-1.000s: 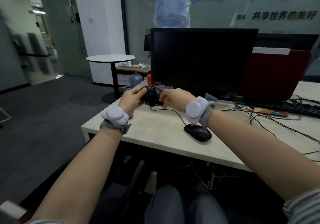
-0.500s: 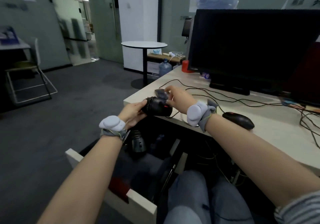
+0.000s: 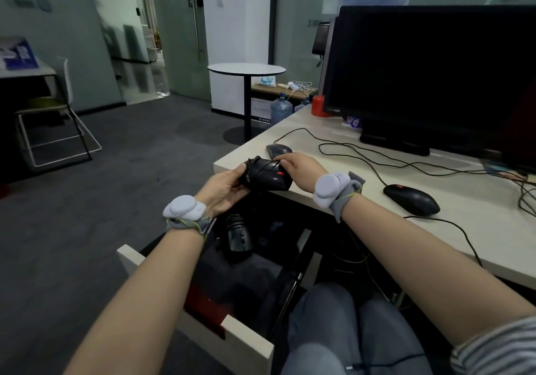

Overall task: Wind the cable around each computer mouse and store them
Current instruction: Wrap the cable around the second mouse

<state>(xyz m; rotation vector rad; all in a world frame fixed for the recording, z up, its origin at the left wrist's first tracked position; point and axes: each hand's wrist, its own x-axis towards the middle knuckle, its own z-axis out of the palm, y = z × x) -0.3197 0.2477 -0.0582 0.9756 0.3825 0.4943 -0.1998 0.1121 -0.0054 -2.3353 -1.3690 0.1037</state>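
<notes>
A black mouse [image 3: 268, 177] with its cable wound around its body is held over the desk's front corner. My left hand [image 3: 224, 190] grips its near end, and my right hand [image 3: 300, 168] holds its far end with fingers over the top. Below it an open drawer [image 3: 249, 335] holds another black mouse [image 3: 238, 237] wrapped in cable. A third black mouse [image 3: 411, 200] lies on the desk [image 3: 464, 238] to the right, cable loose. A grey mouse [image 3: 279, 150] rests just beyond my right hand.
A dark monitor [image 3: 429, 70] stands at the back of the desk, with loose cables [image 3: 362, 154] running across the top. A red cup [image 3: 319, 106] sits beside the monitor. A round side table [image 3: 246, 68] and a chair [image 3: 52, 113] stand on the carpet to the left.
The view swung left and down, bringing the open drawer into sight. Both hands carried the wound mouse from mid-desk to the front corner above the drawer.
</notes>
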